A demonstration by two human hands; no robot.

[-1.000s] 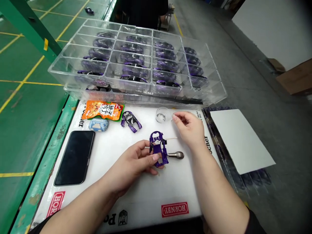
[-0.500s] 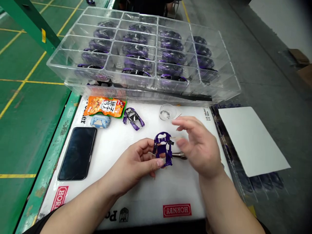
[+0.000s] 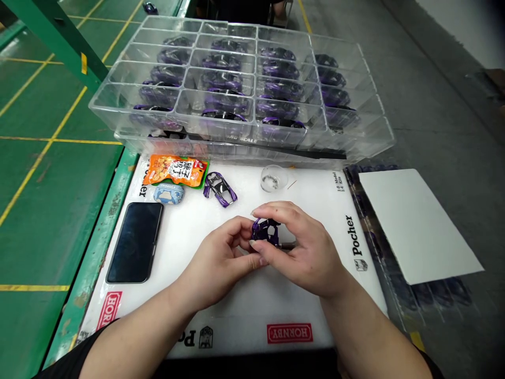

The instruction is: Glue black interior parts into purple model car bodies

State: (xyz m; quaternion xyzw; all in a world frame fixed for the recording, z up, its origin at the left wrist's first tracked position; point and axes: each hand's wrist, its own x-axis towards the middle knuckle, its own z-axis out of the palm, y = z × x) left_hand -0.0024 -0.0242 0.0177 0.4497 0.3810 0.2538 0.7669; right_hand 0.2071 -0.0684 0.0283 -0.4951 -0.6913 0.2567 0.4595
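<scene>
Car shell [image 3: 266, 231]: was in both hands, nearer than round dish [image 3: 274, 179]
Left hand [image 3: 224, 260]: fingers nearly closed — gripped it
Right hand [image 3: 310, 250]: fingers part-open — spanned it
Thin stick [image 3: 292, 185]: lay right of dish

The small car-shaped frame [image 3: 265, 231] is deep purple with dark parts, an open skeleton with gaps that show the white below. It sits near the middle of the view, gripped between the left hand [image 3: 224, 260] at its 8 o'clock and the right hand [image 3: 310, 252] at its 4 o'clock. Fingers cover its 12 and 6 o'clock edges, so its full outline and exact tilt are hidden.
</scene>
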